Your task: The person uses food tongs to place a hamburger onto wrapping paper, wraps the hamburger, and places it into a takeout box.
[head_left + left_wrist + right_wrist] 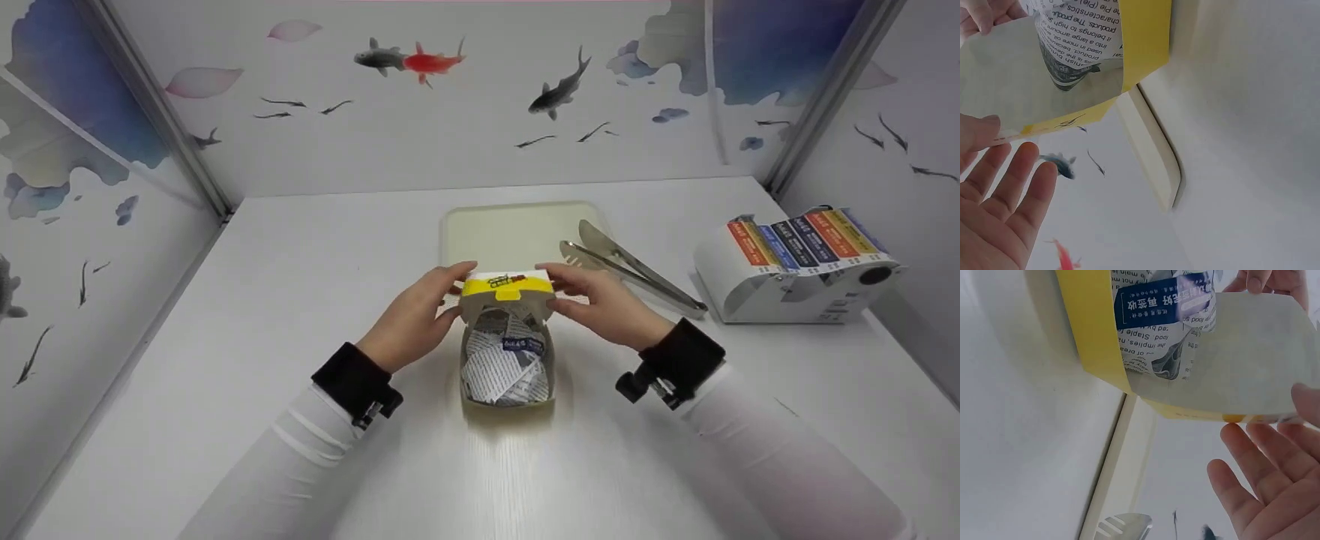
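Note:
A cardboard takeaway box [1148,39] with yellow outer walls stands in front of me, its lid [486,286] raised. Inside lies a bundle wrapped in newsprint paper [495,371], bearing a blue sticker [1162,301] with white characters; the wrapping hides its contents. My left hand [412,319] pinches the lid's left edge, thumb on the inner face and fingers behind. On the opposite edge, my right hand [604,304] pinches the lid in the same way. Both wrist views show the other fingers loosely spread outside the lid.
Behind the box lies a cream tray [517,225]. Metal tongs [637,274] rest with their heads over the tray's right side and handles on the white table [300,247]. A white holder [787,292] with several colourful packets stands at the right. Printed panels enclose the table.

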`<state>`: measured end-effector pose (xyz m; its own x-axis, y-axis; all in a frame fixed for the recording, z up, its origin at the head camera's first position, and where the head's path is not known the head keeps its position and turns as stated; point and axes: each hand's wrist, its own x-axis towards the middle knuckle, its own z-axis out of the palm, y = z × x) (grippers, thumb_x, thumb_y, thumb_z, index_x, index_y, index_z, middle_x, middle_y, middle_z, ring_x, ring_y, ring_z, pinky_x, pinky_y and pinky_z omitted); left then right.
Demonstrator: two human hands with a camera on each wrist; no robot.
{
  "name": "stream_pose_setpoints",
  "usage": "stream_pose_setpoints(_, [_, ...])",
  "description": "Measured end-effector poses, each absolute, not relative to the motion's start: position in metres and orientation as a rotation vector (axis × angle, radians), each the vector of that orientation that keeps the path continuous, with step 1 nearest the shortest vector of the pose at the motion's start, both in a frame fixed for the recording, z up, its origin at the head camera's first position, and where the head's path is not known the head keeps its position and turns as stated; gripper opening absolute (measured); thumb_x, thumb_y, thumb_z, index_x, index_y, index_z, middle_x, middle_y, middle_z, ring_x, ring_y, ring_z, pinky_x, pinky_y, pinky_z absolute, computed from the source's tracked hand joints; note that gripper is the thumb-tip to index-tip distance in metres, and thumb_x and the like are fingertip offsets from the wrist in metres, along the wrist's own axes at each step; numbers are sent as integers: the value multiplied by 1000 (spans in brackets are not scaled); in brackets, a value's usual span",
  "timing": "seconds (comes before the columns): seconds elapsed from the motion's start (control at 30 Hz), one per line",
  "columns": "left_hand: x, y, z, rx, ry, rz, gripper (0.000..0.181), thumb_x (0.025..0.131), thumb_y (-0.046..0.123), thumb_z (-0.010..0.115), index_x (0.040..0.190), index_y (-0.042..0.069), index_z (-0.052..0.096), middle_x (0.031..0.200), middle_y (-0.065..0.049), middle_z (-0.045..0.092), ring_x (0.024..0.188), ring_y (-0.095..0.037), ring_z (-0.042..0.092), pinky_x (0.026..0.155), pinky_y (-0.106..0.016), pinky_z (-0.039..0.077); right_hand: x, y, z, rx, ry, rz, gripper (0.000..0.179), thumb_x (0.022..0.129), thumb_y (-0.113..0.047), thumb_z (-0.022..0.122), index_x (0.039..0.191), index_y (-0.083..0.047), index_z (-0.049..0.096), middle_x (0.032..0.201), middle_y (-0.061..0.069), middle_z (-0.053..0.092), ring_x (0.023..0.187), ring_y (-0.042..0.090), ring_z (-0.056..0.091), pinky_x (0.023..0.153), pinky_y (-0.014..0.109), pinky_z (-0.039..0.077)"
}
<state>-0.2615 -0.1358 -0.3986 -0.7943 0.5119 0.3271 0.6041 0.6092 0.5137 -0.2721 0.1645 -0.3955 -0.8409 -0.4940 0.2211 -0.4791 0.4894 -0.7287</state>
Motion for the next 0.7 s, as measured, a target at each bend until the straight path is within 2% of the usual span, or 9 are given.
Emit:
stream_pose_setpoints(0.17, [-242,-150,-397,-1086,-2687,-836,70,95,2,74,157,13,45,150,-10,58,140,-29,59,118,-46,50,-253,170,-392,-1053,2730,-1119,57,96,-9,75,150,-3,56,146,16,65,130,37,65,113,59,49])
stream_pose_setpoints(0.27, [-231,-156,-397,-1140,-2745,-842,81,90,11,82,160,17,40,157,-8,51,147,-28,52,122,-47,45,-245,170,-392,-1093,2730,-1038,59,97,-14,75,152,-4,54,151,14,62,134,35,62,116,57,48])
stream_pose_setpoints(0.4, [-222,-156,-403,-1159,-2800,-834,98,84,25,90,164,20,34,164,-8,43,150,-29,48,123,-48,45,-237,170,-395,-1140,2771,-939,60,98,-19,74,152,-4,52,153,15,60,139,36,60,117,55,48])
stream_pose_setpoints(0.5, [-218,-152,-410,-1167,-2781,-782,103,81,30,93,164,18,33,165,-10,42,148,-30,49,121,-48,46,-231,170,-399,-1215,2826,-851,61,98,-21,75,152,-4,52,152,15,61,139,36,60,117,55,48])
stream_pose_setpoints(0.7, [-212,-143,-425,-1171,-2698,-710,101,80,32,94,160,11,36,163,-14,43,146,-33,51,122,-47,46,-219,169,-409,-1359,2938,-713,65,97,-22,77,152,-4,49,151,17,61,137,35,62,114,52,52])
